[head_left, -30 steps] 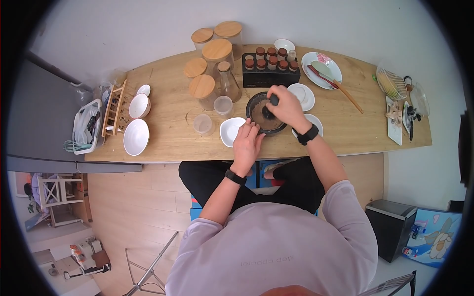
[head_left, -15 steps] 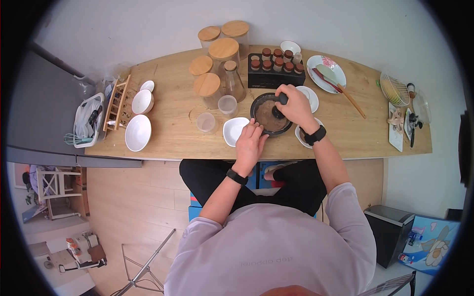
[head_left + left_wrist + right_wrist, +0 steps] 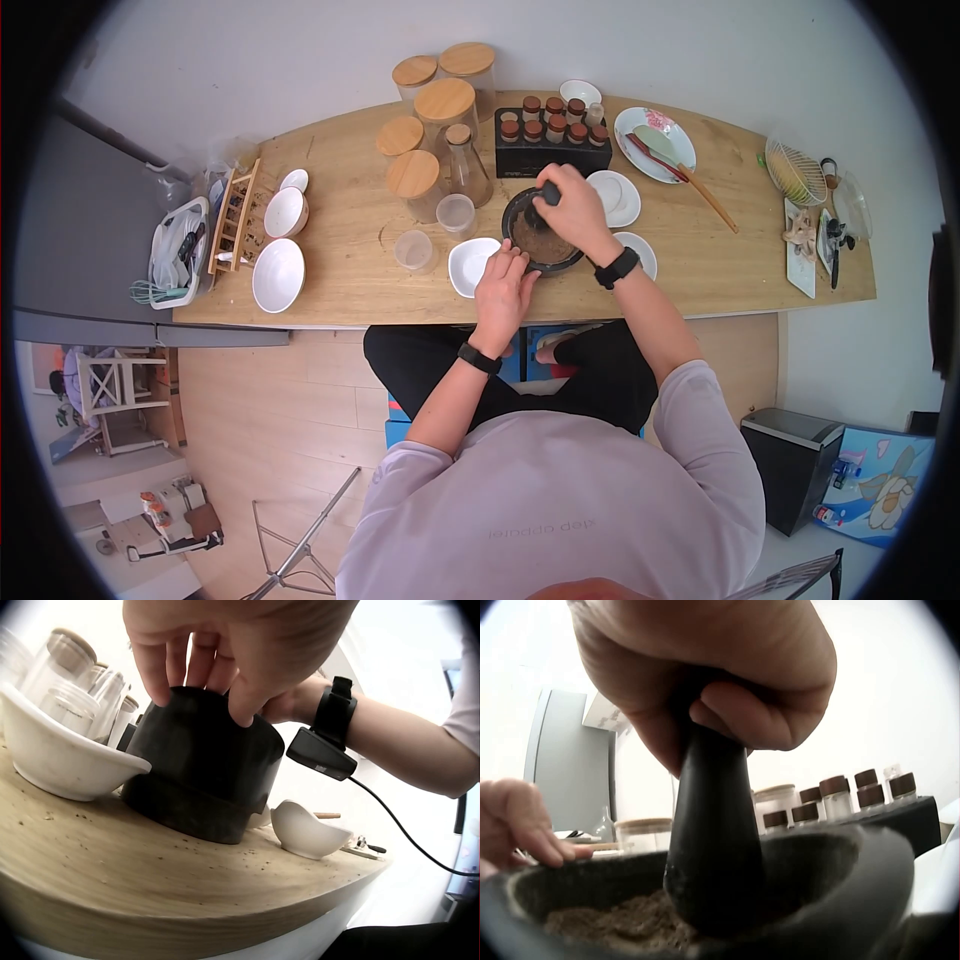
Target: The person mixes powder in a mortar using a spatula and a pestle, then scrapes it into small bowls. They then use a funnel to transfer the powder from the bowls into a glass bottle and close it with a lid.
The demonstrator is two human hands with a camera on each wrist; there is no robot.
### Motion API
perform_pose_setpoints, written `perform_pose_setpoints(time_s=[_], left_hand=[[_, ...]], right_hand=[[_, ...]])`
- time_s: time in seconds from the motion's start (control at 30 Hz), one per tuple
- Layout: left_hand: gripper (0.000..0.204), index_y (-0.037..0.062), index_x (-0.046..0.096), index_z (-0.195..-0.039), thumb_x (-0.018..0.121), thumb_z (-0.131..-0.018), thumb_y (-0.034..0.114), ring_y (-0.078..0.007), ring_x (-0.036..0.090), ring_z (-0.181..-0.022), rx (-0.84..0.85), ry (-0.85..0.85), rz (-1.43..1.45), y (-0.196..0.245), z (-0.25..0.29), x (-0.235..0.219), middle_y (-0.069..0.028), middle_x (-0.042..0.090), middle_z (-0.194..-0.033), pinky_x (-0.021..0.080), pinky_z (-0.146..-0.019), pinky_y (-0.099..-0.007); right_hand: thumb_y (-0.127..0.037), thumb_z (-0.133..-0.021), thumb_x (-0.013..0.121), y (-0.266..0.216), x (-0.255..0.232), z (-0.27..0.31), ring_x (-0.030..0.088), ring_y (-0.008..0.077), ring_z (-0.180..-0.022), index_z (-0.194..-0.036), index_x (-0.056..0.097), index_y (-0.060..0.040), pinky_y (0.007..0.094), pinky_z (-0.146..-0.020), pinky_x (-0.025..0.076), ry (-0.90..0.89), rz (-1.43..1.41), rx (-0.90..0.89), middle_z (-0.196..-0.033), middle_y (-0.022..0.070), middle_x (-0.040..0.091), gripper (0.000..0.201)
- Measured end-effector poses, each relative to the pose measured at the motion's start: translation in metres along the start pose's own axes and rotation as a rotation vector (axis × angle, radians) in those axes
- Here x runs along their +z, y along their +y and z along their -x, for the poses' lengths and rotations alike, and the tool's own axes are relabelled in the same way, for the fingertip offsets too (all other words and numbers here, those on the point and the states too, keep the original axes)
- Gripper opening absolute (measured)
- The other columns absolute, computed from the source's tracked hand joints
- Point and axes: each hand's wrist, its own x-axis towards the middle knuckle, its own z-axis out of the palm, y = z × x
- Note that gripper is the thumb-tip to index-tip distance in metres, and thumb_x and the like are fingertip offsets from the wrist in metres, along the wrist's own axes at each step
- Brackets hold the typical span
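A black mortar (image 3: 202,765) stands on the wooden table, with coarse brown powder (image 3: 630,922) inside. My right hand (image 3: 578,212) grips the top of a black pestle (image 3: 714,825), fingers wrapped round it. The pestle's wide lower end is down in the powder, toward the back left of the mortar. With my left hand (image 3: 503,295) I hold the mortar's near-left rim, thumb on its outer wall and several fingers over the edge. A white squarish bowl (image 3: 472,268) sits just left of the mortar, and a white dish (image 3: 643,258) lies partly under my right wrist.
Behind the mortar is a black rack (image 3: 552,158) of spice jars. Wood-lidded canisters (image 3: 415,190) and clear plastic cups (image 3: 415,252) stand to the left. White bowls (image 3: 278,276) line the far left. At the right lies a flowered plate (image 3: 625,125) with utensils.
The pestle and my right hand have swung from the mortar's right side to its back left. My left hand stays on the rim. The head view has shifted slightly.
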Motion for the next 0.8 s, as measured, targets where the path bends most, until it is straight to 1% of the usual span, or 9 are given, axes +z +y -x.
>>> perform_pose_setpoints(time_s=[0.1,0.2,0.3,0.4,0.43,0.53,0.63,0.73,0.8], left_hand=[[0.032,-0.0001,0.066,-0.106,0.076,-0.078,0.007,-0.0357,0.059,-0.117,0.012,0.001,-0.005,-0.001,0.0,0.0,-0.0176,0.065,-0.112,0.052,-0.092,-0.0422],[0.031,0.0,0.066,-0.106,0.076,-0.078,0.007,-0.0358,0.059,-0.117,0.0,0.0,0.0,0.0,-0.001,-0.002,-0.0175,0.065,-0.112,0.052,-0.092,-0.0421],[0.031,-0.0001,0.066,-0.106,0.076,-0.078,0.008,-0.0357,0.059,-0.117,-0.004,0.005,-0.004,0.001,0.001,-0.001,-0.0174,0.065,-0.112,0.052,-0.092,-0.042],[0.031,-0.0002,0.066,-0.106,0.076,-0.078,0.008,-0.0356,0.059,-0.118,0.007,0.0,-0.004,0.0,-0.001,0.0,-0.0173,0.065,-0.111,0.052,-0.093,-0.042],[0.031,-0.0002,0.066,-0.106,0.076,-0.078,0.007,-0.0356,0.059,-0.118,0.007,-0.002,-0.002,0.0,-0.001,-0.001,-0.0174,0.065,-0.111,0.052,-0.093,-0.042],[0.03,-0.0004,0.066,-0.106,0.076,-0.078,0.007,-0.0356,0.059,-0.118,-0.006,0.001,-0.007,0.0,0.0,-0.001,-0.0174,0.065,-0.111,0.052,-0.093,-0.042],[0.031,-0.0006,0.066,-0.106,0.076,-0.078,0.007,-0.0357,0.059,-0.118,-0.015,-0.001,-0.003,0.001,0.001,0.0,-0.0174,0.065,-0.111,0.052,-0.093,-0.0421],[0.031,-0.0007,0.066,-0.106,0.076,-0.078,0.008,-0.0359,0.059,-0.118,0.002,0.003,-0.005,0.002,-0.001,-0.001,-0.0174,0.065,-0.111,0.052,-0.093,-0.0423],[0.03,-0.0006,0.066,-0.106,0.076,-0.078,0.008,-0.036,0.059,-0.118,0.003,0.004,-0.008,0.001,-0.002,-0.003,-0.0174,0.065,-0.111,0.052,-0.093,-0.0424]], right_hand=[[-0.012,-0.075,0.075,-0.002,0.0,-0.001,0.061,0.0334,-0.085,-0.094,0.059,-0.0095,0.0419,-0.071,0.047,-0.177,0.029,-0.006,-0.088,0.0104,0.057,0.025],[-0.013,-0.075,0.075,-0.007,-0.003,-0.002,0.061,0.0331,-0.086,-0.095,0.059,-0.0098,0.0422,-0.071,0.047,-0.072,-0.028,0.009,-0.087,0.0102,0.057,0.025],[-0.013,-0.075,0.075,-0.007,0.006,0.002,0.061,0.033,-0.086,-0.094,0.059,-0.01,0.0419,-0.071,0.047,-0.035,-0.084,-0.017,-0.087,0.0101,0.057,0.026],[-0.014,-0.076,0.075,-0.009,0.003,0.003,0.062,0.0348,-0.085,-0.096,0.059,-0.0111,0.0443,-0.071,0.049,-0.208,0.011,-0.003,-0.091,0.0103,0.058,0.026],[-0.015,-0.076,0.074,-0.006,0.001,0.001,0.062,0.0348,-0.085,-0.096,0.059,-0.0108,0.0443,-0.071,0.049,-0.207,0.013,-0.035,-0.092,0.0103,0.058,0.025],[-0.015,-0.076,0.074,-0.014,-0.005,0.003,0.062,0.0353,-0.087,-0.096,0.059,-0.0108,0.0448,-0.072,0.049,-0.159,-0.038,0.016,-0.092,0.0107,0.059,0.025],[-0.015,-0.075,0.074,-0.011,0.007,0.012,0.061,0.0339,-0.085,-0.094,0.059,-0.0088,0.0417,-0.072,0.047,-0.114,-0.073,-0.045,-0.088,0.0104,0.058,0.025],[-0.013,-0.075,0.074,-0.004,-0.001,0.005,0.06,0.0338,-0.084,-0.093,0.059,-0.0085,0.0412,-0.071,0.047,-0.195,-0.026,-0.044,-0.087,0.0107,0.058,0.024],[-0.013,-0.074,0.074,-0.01,-0.012,0.006,0.06,0.0341,-0.083,-0.093,0.06,-0.0081,0.0409,-0.071,0.047,-0.16,-0.016,-0.007,-0.087,0.0117,0.058,0.024]])
